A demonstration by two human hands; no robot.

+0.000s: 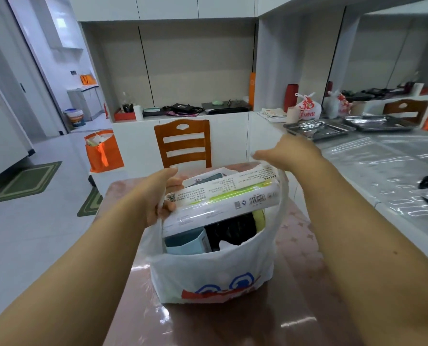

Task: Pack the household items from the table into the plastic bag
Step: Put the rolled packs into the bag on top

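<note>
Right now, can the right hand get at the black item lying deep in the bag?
Probably not directly: the white pack lies across the bag mouth above the black item, and the right hand grips a handle.

A home — white cabinets point(183, 6), wooden dining chair point(183, 143).

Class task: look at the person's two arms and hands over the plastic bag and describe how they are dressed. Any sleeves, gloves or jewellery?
Both forearms are bare as far as the frame shows; no sleeves are visible. The left hand and right hand wear no gloves. No watch, bracelet or ring shows on either.
</note>
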